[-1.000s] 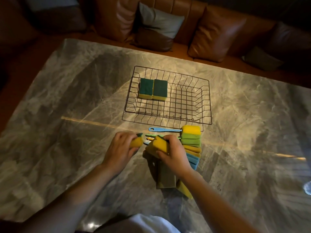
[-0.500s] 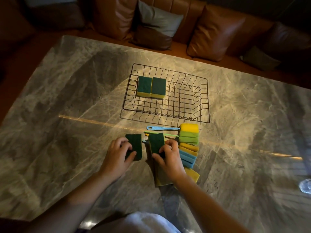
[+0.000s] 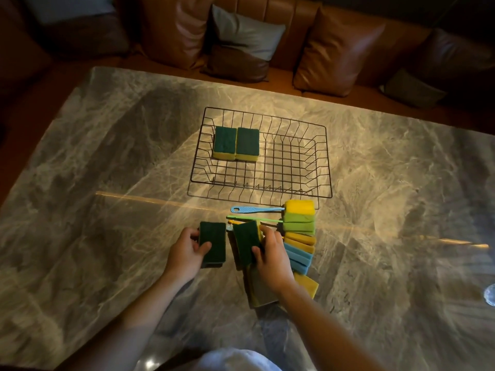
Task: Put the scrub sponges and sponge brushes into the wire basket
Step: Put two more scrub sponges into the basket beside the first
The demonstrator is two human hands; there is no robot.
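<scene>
A black wire basket (image 3: 328,162) stands mid-table with two green-topped yellow scrub sponges (image 3: 236,142) side by side in its far left corner. My left hand (image 3: 187,251) grips a scrub sponge (image 3: 213,242), green side up, just above the table. To its right, my right hand (image 3: 272,254) holds another scrub sponge (image 3: 245,243), tilted with the green side facing me. In front of the basket lies a row of sponge brushes (image 3: 298,226) with yellow, green and blue heads; a blue handle (image 3: 257,209) and a green handle (image 3: 254,218) point left. More sponges (image 3: 261,289) lie under my right wrist.
The grey marble table (image 3: 107,183) extends wide on both sides. A brown leather sofa with cushions (image 3: 337,52) runs along the far edge. A glass object (image 3: 489,295) shows at the right border. White clothing (image 3: 235,360) sits at the bottom.
Both sponges have been turned from yellow side up to green side up in my hands. The hands have spread slightly apart and stay in front of the basket.
</scene>
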